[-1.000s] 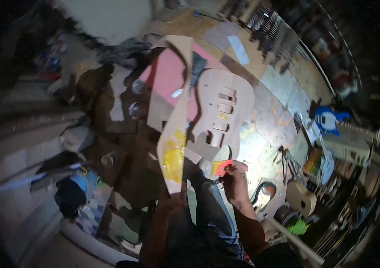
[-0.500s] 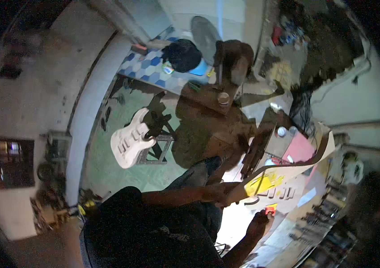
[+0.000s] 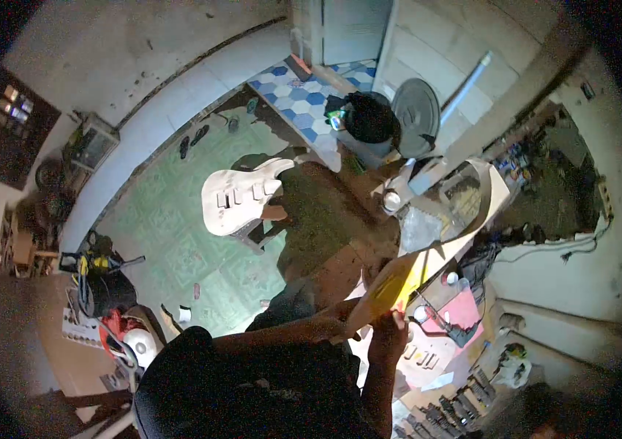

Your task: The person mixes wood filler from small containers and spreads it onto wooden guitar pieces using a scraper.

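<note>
The left hand [image 3: 343, 314] had its fingers closed on the near end of the curved strip [image 3: 439, 254], which ran towards half past one, while the right hand [image 3: 390, 335], at four o'clock, apparently pinched a small red tool [image 3: 402, 305] by the yellow patch [image 3: 391, 288], suggesting spreading in progress, which called for steady support.

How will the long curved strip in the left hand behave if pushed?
The strip may flex, looking slender for its length. Its far end could swing, since the left hand grips near the other end. The yellow patch on its face might be slick or tacky; wetness is unclear.
</note>
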Tool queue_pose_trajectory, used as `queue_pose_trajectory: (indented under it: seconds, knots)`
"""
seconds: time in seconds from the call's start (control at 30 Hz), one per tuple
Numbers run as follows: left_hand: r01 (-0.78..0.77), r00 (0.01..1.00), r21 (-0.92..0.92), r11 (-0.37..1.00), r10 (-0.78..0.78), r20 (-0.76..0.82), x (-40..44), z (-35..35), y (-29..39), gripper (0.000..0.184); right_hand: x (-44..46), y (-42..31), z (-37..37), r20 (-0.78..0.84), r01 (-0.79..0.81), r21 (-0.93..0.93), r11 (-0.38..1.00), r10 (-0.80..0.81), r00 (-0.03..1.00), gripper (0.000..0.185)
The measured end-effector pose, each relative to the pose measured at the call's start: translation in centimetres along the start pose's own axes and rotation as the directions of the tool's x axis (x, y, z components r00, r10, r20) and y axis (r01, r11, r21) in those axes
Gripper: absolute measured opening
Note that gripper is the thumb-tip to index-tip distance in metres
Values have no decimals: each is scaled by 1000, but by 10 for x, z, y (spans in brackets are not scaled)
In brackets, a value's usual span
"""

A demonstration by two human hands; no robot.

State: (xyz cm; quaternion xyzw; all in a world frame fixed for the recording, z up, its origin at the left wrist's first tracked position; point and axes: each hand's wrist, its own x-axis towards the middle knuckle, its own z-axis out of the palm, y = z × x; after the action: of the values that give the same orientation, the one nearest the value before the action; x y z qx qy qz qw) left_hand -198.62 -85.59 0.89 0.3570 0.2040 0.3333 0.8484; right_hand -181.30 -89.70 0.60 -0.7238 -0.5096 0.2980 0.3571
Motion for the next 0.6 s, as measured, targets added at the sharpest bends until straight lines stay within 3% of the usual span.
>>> queue_pose_trajectory:
  seconds: [0.03, 0.1, 0.13, 0.17, 0.2, 0.23, 0.27, 0.3, 0.33, 0.37, 0.43, 0.47, 0.5, 0.53, 0.57, 0.6]
  knots:
    - [-24, 1000, -4, 1000, 24, -18, -5, -6, 6, 81, 5, 0, 15, 28, 0, 199, 980, -5, 1000, 19]
    - [-62, 997, -22, 998, 61, -56, -15, -17, 17, 82, 11, -20, 33, 73, 102, 114, 988, -110, 991, 18]
    - [-80, 994, -26, 996, 77, -81, -23, -23, 21, 83, 14, -35, 44, 84, -42, 336, 941, 14, 996, 17]
    - [-105, 990, -37, 994, 101, -101, -29, -30, 27, 83, 18, -43, 53, 106, -109, 433, 895, 70, 992, 17]
    - [-130, 984, -44, 991, 123, -125, -35, -37, 35, 84, 22, -50, 62, 127, -173, 525, 833, 125, 984, 17]
    - [-151, 979, -51, 987, 143, -144, -41, -45, 41, 84, 26, -48, 74, 189, -167, 492, 855, 82, 978, 17]
    - [-168, 974, -58, 984, 156, -164, -48, -54, 46, 85, 30, -70, 75, 247, 236, 135, 962, -263, 933, 15]
    - [-185, 968, -62, 981, 171, -183, -55, -62, 53, 85, 34, -93, 76, 273, 629, -185, 755, -575, 771, 14]
    - [-200, 962, -61, 978, 185, -201, -61, -70, 55, 86, 37, -98, 91, 271, 629, -189, 755, -575, 772, 14]
    - [-218, 954, -55, 974, 201, -221, -67, -79, 60, 86, 37, -106, 108, 217, 461, -89, 883, -434, 874, 13]
    - [-209, 957, -11, 978, 202, -208, -83, -96, 67, 85, 40, -119, 122, 327, 364, -7, 931, -342, 881, 19]
    - [-210, 938, -56, 976, 185, -294, -94, -94, 87, 83, 39, -127, 132, 321, 183, 174, 968, -231, 918, 18]
    - [-197, 921, -105, 975, 147, -361, -103, -97, 98, 81, 36, -136, 146, 357, -125, 454, 882, -51, 933, 18]
    - [-4, 930, 20, 1000, 11, -368, -111, -131, 76, 76, 31, -149, 158, 415, -397, 681, 615, 121, 902, 18]
    - [-43, 915, 3, 999, 40, -402, -115, -136, 82, 74, 29, -161, 168, 461, -508, 749, 427, 214, 861, 19]
    - [-114, 890, -33, 993, 87, -447, -119, -140, 88, 73, 33, -133, 189, 403, -215, 643, 735, -86, 911, 20]
